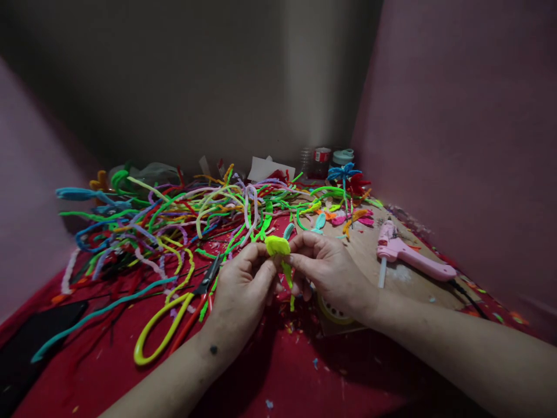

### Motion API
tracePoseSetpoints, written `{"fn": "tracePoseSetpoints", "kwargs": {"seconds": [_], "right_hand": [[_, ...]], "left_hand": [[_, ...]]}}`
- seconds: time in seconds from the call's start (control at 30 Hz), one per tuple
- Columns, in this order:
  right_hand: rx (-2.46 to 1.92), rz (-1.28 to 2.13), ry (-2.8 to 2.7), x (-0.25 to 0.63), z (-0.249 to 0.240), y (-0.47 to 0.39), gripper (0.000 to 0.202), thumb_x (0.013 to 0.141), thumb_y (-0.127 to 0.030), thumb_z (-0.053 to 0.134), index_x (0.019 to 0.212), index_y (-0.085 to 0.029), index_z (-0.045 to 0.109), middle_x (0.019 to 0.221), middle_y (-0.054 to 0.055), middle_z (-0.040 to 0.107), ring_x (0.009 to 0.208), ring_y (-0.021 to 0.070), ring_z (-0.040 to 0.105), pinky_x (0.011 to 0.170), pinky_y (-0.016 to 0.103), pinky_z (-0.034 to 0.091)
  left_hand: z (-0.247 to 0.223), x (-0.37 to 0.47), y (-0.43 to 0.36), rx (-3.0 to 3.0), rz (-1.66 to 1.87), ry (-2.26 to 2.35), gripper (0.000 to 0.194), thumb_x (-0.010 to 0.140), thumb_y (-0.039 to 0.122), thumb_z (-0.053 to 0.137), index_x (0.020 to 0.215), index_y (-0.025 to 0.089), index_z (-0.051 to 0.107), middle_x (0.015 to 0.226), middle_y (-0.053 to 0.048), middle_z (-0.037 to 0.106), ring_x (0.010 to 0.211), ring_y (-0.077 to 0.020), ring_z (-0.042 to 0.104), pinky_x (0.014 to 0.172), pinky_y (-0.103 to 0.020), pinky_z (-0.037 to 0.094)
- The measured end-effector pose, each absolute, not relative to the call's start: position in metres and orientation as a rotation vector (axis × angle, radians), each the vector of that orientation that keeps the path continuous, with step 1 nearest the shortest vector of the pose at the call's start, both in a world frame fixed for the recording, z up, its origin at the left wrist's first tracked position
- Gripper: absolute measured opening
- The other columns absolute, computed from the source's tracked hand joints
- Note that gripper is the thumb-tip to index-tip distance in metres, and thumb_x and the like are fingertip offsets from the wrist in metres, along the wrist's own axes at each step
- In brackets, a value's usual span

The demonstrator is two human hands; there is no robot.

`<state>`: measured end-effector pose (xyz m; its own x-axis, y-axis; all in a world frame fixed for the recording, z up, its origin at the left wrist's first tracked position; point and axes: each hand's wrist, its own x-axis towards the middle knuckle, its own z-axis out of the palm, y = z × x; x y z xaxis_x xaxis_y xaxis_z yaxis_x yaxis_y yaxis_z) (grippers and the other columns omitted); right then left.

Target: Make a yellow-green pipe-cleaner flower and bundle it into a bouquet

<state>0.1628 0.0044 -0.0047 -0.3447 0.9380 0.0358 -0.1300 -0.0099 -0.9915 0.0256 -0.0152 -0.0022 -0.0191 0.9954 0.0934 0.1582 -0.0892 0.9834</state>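
Observation:
Both my hands meet at the middle of the view around a yellow-green pipe cleaner piece [277, 246], bent into a flat, petal-like shape with a tail hanging below. My left hand [246, 284] pinches its left side between thumb and fingers. My right hand [333, 270] is closed on its right side, thumb and forefinger together near the tail. Scissors with yellow and red handles [150, 334] lie just left of my left wrist. Beneath my right hand a yellow tape roll [335, 313] shows only in part.
A tangle of coloured pipe cleaners [174, 215] covers the back left. A pink glue gun [404, 255] rests on a brown board [361, 249] at right, near a blue pipe cleaner flower [343, 172]. A dark flat object [39, 354] lies front left; bottles [321, 159] stand at the back.

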Motion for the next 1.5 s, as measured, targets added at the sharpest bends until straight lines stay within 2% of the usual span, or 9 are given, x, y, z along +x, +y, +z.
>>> {"fn": "tracePoseSetpoints", "kwargs": {"seconds": [0.33, 0.6, 0.7, 0.77, 0.9, 1.03, 1.17, 1.3, 1.5], "right_hand": [[-0.856, 1.469, -1.347, 0.163, -0.011, 0.005, 0.006, 0.077, -0.015, 0.055, 0.077, -0.019, 0.05, 0.049, -0.007, 0.054, 0.036, 0.0069, 0.05, 0.033, 0.015, 0.038], [-0.706, 1.387, -1.305, 0.162, -0.011, 0.006, 0.022, 0.076, -0.02, 0.065, 0.08, -0.02, 0.043, 0.056, -0.009, 0.06, 0.043, 0.007, 0.057, 0.041, 0.015, 0.044], [-0.698, 1.487, -1.274, 0.162, -0.009, 0.007, 0.021, 0.076, -0.024, 0.066, 0.077, -0.02, 0.046, 0.054, -0.007, 0.059, 0.041, 0.0083, 0.056, 0.038, 0.017, 0.042], [-0.69, 1.488, -1.272, 0.163, -0.008, 0.006, 0.017, 0.076, -0.022, 0.065, 0.075, -0.018, 0.048, 0.054, -0.006, 0.058, 0.043, 0.008, 0.056, 0.04, 0.017, 0.042], [-0.675, 1.259, -1.384, 0.166, -0.013, 0.004, 0.007, 0.077, -0.012, 0.06, 0.076, -0.017, 0.056, 0.063, -0.004, 0.058, 0.053, 0.007, 0.056, 0.051, 0.019, 0.046], [-0.63, 0.929, -1.521, 0.167, -0.022, 0.004, 0.012, 0.08, -0.008, 0.057, 0.082, -0.02, 0.059, 0.071, -0.003, 0.057, 0.062, 0.0075, 0.054, 0.058, 0.02, 0.046], [-0.534, 0.68, -1.612, 0.168, -0.022, 0.003, 0.018, 0.082, -0.004, 0.056, 0.087, -0.022, 0.059, 0.072, -0.004, 0.059, 0.065, 0.0076, 0.054, 0.06, 0.019, 0.045], [-0.449, 0.579, -1.663, 0.17, -0.018, 0.001, 0.025, 0.082, -0.001, 0.054, 0.095, -0.023, 0.058, 0.079, -0.001, 0.063, 0.072, 0.0101, 0.059, 0.066, 0.021, 0.049], [-0.422, 0.577, -1.642, 0.168, -0.017, -0.001, 0.029, 0.083, 0.0, 0.054, 0.099, -0.024, 0.058, 0.079, -0.001, 0.065, 0.078, 0.0109, 0.063, 0.07, 0.02, 0.051]], "left_hand": [[-0.012, 0.02, -0.016, 1.752, 1.265, 1.324, 0.01, 0.085, 0.023, 0.052, 0.085, 0.018, 0.06, 0.062, 0.004, 0.059, 0.051, -0.0097, 0.055, 0.049, -0.021, 0.044], [-0.018, 0.013, -0.015, 2.135, 1.381, 1.283, 0.012, 0.086, 0.015, 0.053, 0.095, 0.021, 0.059, 0.072, 0.003, 0.06, 0.06, -0.0083, 0.056, 0.06, -0.02, 0.044], [-0.019, 0.01, -0.016, 2.175, 1.416, 1.218, 0.015, 0.086, 0.012, 0.054, 0.095, 0.022, 0.059, 0.077, 0.003, 0.06, 0.065, -0.0084, 0.056, 0.063, -0.02, 0.045], [-0.019, 0.009, -0.016, 2.173, 1.414, 1.18, 0.016, 0.086, 0.012, 0.053, 0.095, 0.023, 0.059, 0.078, 0.003, 0.059, 0.068, -0.0084, 0.056, 0.064, -0.019, 0.045], [-0.017, 0.013, -0.019, 1.946, 1.434, 1.146, 0.015, 0.086, 0.014, 0.055, 0.097, 0.025, 0.056, 0.078, 0.004, 0.058, 0.064, -0.0075, 0.056, 0.061, -0.018, 0.046], [-0.007, 0.022, -0.023, 1.623, 1.435, 1.057, 0.01, 0.084, 0.02, 0.058, 0.092, 0.023, 0.053, 0.073, 0.004, 0.06, 0.059, -0.0083, 0.057, 0.054, -0.019, 0.047], [0.0, 0.024, -0.025, 1.568, 1.388, 1.038, 0.008, 0.082, 0.017, 0.059, 0.089, 0.019, 0.058, 0.07, 0.002, 0.06, 0.059, -0.0095, 0.057, 0.055, -0.02, 0.049], [0.0, 0.022, -0.026, 1.655, 1.44, 1.043, 0.014, 0.08, 0.011, 0.057, 0.089, 0.019, 0.062, 0.076, 0.001, 0.061, 0.062, -0.0095, 0.058, 0.056, -0.019, 0.049], [-0.006, 0.017, -0.026, 1.93, 1.487, 1.011, 0.035, 0.077, -0.001, 0.054, 0.096, 0.027, 0.061, 0.082, 0.004, 0.061, 0.069, -0.0082, 0.06, 0.064, -0.017, 0.049]]}}
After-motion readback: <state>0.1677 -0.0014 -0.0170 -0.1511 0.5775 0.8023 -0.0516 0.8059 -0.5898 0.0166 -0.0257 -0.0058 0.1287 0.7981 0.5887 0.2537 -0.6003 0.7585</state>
